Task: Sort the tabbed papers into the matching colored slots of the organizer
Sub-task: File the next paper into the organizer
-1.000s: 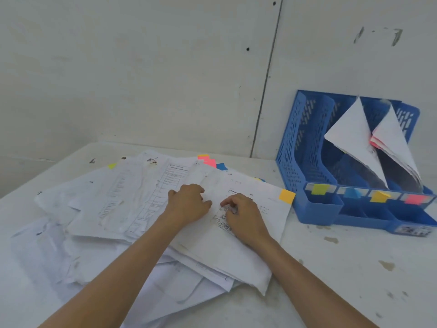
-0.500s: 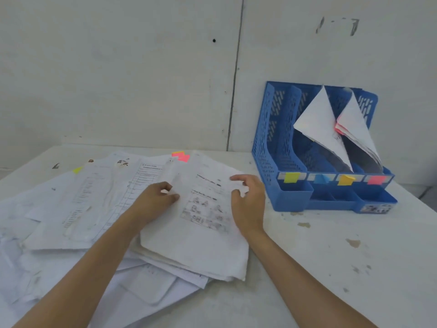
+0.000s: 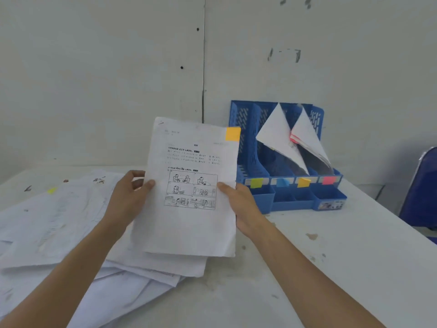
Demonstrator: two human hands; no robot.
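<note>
Both hands hold up a white printed paper with an orange tab at its top right corner. My left hand grips its left edge, thumb on the front. My right hand grips its right edge. Under it, a loose pile of papers spreads over the table's left; a yellow-green tab shows there. The blue organizer stands at the back right. Its slots carry green, blue, orange and pink labels. Papers lean in the orange and pink slots.
The white table runs to an edge on the right. A blue chair stands beyond that edge. A white wall rises directly behind the table and organizer.
The orange-tabbed paper went from lying on the pile under both hands to being lifted upright off it. Both hands moved to its side edges. The view shifted left and closer.
</note>
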